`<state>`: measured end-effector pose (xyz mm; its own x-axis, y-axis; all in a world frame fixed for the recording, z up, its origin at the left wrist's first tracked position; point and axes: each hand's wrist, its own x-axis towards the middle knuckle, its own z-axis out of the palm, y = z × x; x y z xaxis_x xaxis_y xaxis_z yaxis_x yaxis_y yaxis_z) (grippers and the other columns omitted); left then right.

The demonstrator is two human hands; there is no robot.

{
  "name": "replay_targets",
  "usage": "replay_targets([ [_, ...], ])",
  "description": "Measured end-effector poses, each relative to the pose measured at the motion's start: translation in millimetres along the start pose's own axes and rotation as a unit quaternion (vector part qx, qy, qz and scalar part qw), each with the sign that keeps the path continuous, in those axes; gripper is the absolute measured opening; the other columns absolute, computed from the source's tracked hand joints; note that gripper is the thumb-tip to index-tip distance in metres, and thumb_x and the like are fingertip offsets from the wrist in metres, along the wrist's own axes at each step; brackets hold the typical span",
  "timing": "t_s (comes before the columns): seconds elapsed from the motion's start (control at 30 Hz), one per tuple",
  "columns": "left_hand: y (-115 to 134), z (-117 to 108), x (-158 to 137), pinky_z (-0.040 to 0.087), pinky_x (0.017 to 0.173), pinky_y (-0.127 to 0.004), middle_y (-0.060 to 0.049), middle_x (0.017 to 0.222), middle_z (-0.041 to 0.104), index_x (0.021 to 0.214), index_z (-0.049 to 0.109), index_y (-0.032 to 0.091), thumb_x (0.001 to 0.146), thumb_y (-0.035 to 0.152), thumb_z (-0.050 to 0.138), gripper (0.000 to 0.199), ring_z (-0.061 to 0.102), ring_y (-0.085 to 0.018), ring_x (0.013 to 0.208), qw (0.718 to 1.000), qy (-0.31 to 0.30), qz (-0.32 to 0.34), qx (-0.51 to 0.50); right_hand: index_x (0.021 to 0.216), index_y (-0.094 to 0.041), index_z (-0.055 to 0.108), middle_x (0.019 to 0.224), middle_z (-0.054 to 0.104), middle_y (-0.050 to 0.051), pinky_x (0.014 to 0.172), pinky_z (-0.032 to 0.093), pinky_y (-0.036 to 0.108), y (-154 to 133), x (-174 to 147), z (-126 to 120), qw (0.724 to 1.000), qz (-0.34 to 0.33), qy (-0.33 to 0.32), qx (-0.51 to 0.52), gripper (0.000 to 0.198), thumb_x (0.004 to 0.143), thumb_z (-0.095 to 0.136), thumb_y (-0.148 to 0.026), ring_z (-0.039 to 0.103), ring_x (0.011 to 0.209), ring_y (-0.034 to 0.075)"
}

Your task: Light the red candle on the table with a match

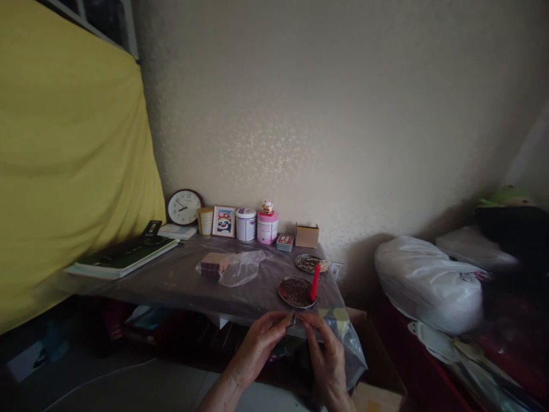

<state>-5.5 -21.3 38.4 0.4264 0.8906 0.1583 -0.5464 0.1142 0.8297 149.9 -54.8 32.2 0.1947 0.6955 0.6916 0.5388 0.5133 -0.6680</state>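
By plastic-covered table (180,280), both hands (295,343) pinch sth small, maybe dark.

The small thing (294,320) pinched between left hand (257,343) and right hand (326,357) is too dim to identify.

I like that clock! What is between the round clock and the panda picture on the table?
In the head view, a small yellowish cup stands between the clock and the panda picture, against the wall.

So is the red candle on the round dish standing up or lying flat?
Standing, slightly tilted. The red candle rises from the right edge of the round dish, just beyond the left hand and right hand.
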Motion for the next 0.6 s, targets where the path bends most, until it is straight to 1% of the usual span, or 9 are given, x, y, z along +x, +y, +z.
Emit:
replay_targets([
  [0.13, -2, 0, 1, 0.038, 0.093, -0.035, -0.006, 0.096, 0.07, 0.089, 0.068, 0.017, 0.072, 0.023, 0.068, 0.017, 0.058, -0.023, 0.099, 1.0, 0.017, 0.0, -0.004, 0.093, -0.022, 0.065, 0.092, 0.071, 0.004, 0.078, 0.053, 0.025, -1, -1, 0, 0.999, -0.025, -0.01, -0.031, 0.017, 0.086, 0.051, -0.029, 0.067, 0.086, 0.017],
  [0.33, -5, -1, 1, 0.041, 0.089, -0.034, -0.006, 0.092, 0.069, 0.086, 0.068, 0.017, 0.073, 0.025, 0.068, 0.016, 0.059, -0.022, 0.095, 1.0, 0.022, -0.003, -0.001, 0.092, -0.023, 0.066, 0.09, 0.071, 0.002, 0.077, 0.053, 0.024, 5, -2, 0, 0.998, -0.02, -0.018, -0.055, 0.017, 0.085, 0.051, -0.03, 0.068, 0.085, 0.017],
  [0.47, -9, -2, 2, 0.04, 0.092, -0.035, -0.005, 0.091, 0.069, 0.086, 0.067, 0.017, 0.074, 0.026, 0.067, 0.015, 0.059, -0.021, 0.095, 1.0, 0.017, -0.007, -0.017, 0.096, -0.023, 0.065, 0.094, 0.071, 0.003, 0.079, 0.052, 0.024, 11, -4, -2, 0.997, -0.035, -0.02, -0.064, 0.018, 0.086, 0.051, -0.028, 0.067, 0.088, 0.017],
  [0.6, -13, -3, 6, 0.039, 0.094, -0.036, -0.005, 0.091, 0.068, 0.085, 0.066, 0.017, 0.075, 0.025, 0.065, 0.013, 0.059, -0.02, 0.097, 0.999, 0.013, -0.012, -0.027, 0.093, -0.022, 0.063, 0.089, 0.071, 0.003, 0.076, 0.053, 0.024, 12, -1, -1, 0.996, -0.044, -0.014, -0.071, 0.015, 0.087, 0.05, -0.027, 0.067, 0.085, 0.017],
])
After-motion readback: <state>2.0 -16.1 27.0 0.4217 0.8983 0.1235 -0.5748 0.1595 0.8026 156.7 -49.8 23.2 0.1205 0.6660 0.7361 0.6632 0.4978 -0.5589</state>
